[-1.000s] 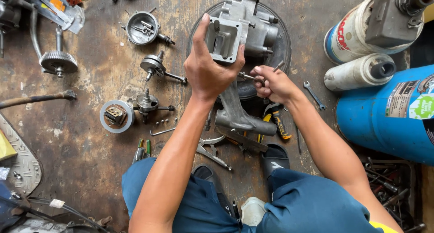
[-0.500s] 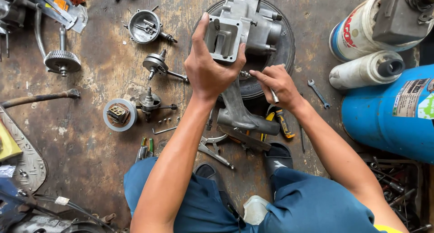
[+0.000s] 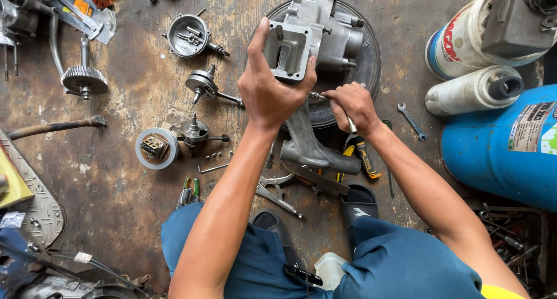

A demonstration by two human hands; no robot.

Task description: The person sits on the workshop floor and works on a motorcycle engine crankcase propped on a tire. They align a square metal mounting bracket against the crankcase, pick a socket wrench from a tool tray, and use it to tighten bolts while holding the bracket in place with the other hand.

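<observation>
A grey cast-metal engine case [image 3: 325,35] rests on a black tyre [image 3: 371,67] on the floor. My left hand [image 3: 272,87] grips the case's near end, fingers wrapped over its open rectangular port. My right hand [image 3: 351,104] is closed around a thin metal driver tool [image 3: 349,122], its tip set against the case's lower side next to my left hand. Below the hands the case's long arm [image 3: 310,145] runs down toward my knees.
Loose engine parts lie at left: a round cover [image 3: 187,35], two crank pieces [image 3: 200,84], a gear shaft [image 3: 84,78], a ring with a block [image 3: 155,148]. Pliers [image 3: 362,157], a spanner [image 3: 411,120] and clamps sit near my sandals. Cans and a blue drum [image 3: 505,148] stand at right.
My right hand has slid a little left and closer to the case, bringing the tool's tip against it. My left hand keeps the same grip.
</observation>
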